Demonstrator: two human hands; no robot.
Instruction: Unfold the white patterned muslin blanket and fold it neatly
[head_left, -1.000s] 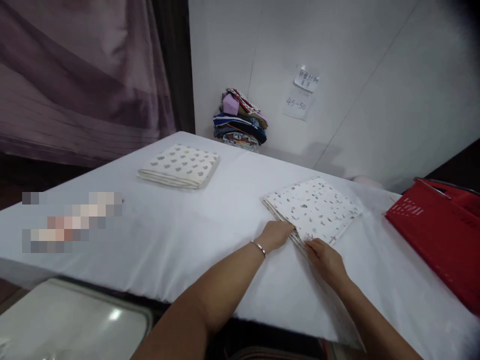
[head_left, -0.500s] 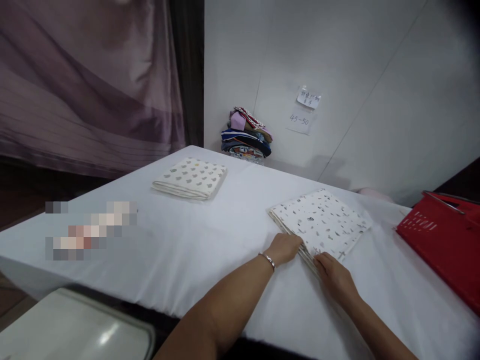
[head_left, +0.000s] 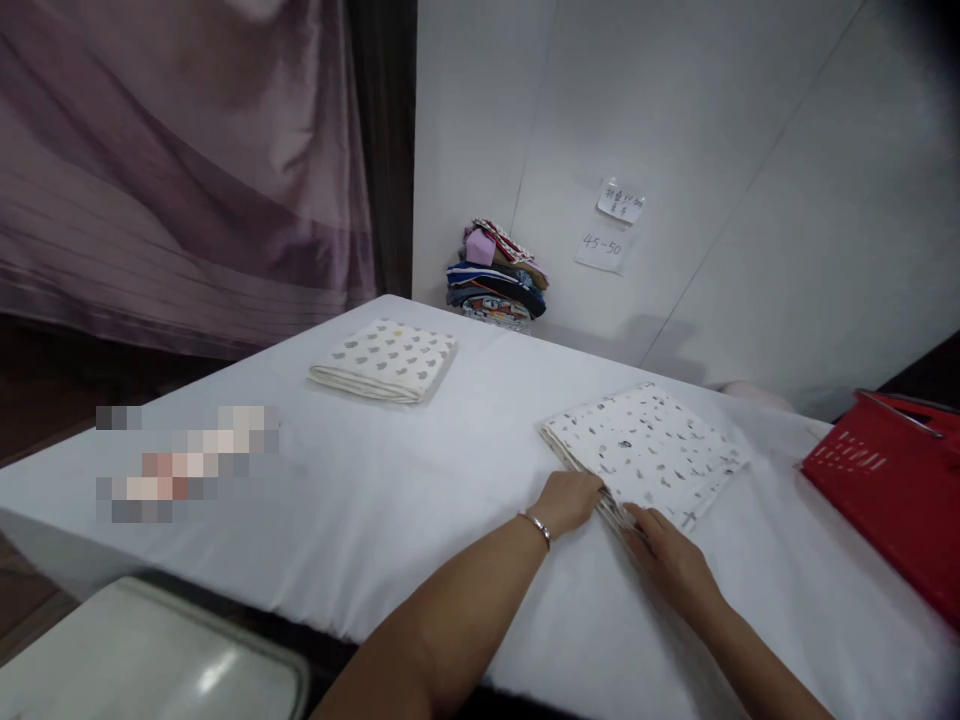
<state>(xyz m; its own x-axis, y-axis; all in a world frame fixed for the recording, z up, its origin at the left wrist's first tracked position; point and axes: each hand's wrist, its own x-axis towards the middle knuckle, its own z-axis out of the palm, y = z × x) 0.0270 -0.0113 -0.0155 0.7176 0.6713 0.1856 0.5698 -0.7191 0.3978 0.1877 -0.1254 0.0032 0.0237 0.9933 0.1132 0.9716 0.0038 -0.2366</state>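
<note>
A folded white cloth with small dark prints (head_left: 645,450) lies at an angle on the right part of the white-covered table (head_left: 360,500). My left hand (head_left: 570,502), with a silver bracelet at the wrist, is closed on the cloth's near folded edge. Just right of it, my right hand (head_left: 671,555) grips the same edge near its right corner, fingers bent over the layers. Both hands hide parts of that edge. A second folded cloth with grey leaf-like prints (head_left: 386,360) rests apart at the back left of the table.
A red basket (head_left: 885,490) stands at the table's right side. Stacked folded fabrics (head_left: 499,275) sit beyond the back edge by the wall. Paper notes (head_left: 602,245) hang on the wall. A pale stool or chair seat (head_left: 150,650) is at the front left. A blurred patch covers the left tabletop.
The view has shifted slightly. My right fingers have moved a little at the cloth's near edge, where the layers look slightly more parted. My left hand keeps its place.
</note>
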